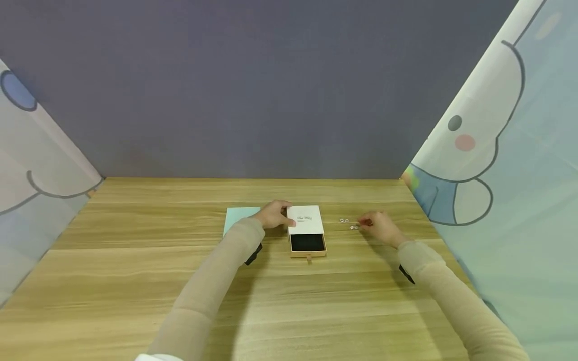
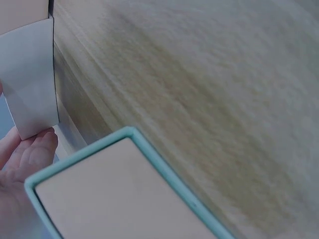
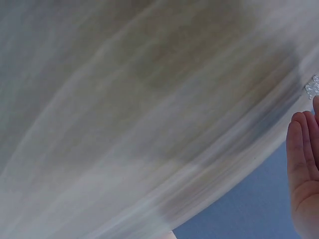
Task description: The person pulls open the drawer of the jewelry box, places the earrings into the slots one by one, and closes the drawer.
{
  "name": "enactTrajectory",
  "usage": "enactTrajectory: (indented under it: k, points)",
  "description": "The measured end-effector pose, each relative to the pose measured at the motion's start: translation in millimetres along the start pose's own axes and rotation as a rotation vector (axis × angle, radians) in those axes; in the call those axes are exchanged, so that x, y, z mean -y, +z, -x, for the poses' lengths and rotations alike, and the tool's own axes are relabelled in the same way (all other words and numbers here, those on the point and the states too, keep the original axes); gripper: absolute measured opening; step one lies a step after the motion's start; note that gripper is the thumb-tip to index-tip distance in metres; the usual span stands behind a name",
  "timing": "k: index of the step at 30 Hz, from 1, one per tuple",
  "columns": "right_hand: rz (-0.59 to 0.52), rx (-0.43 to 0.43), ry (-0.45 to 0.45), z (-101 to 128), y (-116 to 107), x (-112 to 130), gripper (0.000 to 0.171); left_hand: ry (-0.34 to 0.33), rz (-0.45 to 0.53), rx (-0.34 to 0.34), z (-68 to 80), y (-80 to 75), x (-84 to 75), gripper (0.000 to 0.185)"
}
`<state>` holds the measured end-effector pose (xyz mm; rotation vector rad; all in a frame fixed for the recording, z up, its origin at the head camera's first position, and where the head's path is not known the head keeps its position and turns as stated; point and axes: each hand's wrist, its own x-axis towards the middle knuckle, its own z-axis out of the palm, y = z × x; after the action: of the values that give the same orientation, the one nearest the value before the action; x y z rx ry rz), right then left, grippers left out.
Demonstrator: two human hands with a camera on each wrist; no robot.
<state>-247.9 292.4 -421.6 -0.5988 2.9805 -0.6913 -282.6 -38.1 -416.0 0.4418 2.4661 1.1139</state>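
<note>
My left hand (image 1: 273, 214) grips the white sleeve (image 1: 307, 213) of a small box, its thumb over the left side of the top and its fingers at the far edge. Out of the sleeve's near end sticks a tan drawer (image 1: 308, 253) with a black lining and a small pull tab. To the right of the box, my right hand (image 1: 381, 225) reaches down with its fingertips beside a pair of small shiny pieces (image 1: 354, 227). A similar pair of shiny pieces (image 1: 344, 220) lies just beyond. Slightly bent fingers (image 3: 299, 142) stand close to a sparkling silver piece (image 3: 312, 87) in the right wrist view.
A teal-rimmed, shallow box part (image 2: 124, 194) with a pale inside lies left of the white sleeve, partly behind my left forearm. Wood-grain table (image 1: 289, 311) spreads all around, with a dark wall (image 1: 253, 90) behind and printed cloth (image 1: 519, 250) on both sides.
</note>
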Motion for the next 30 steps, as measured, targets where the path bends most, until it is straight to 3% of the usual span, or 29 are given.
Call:
enactTrajectory:
  k: [10, 30]
  points:
    - [0.019, 0.014, -0.032, -2, 7, 0, 0.019, -0.002, 0.016, 0.001, 2.3, 0.7, -0.4, 0.070]
    - [0.051, 0.009, 0.001, -2, 11, 4, 0.014, -0.006, 0.020, -0.004, 3.3, 0.7, -1.7, 0.070]
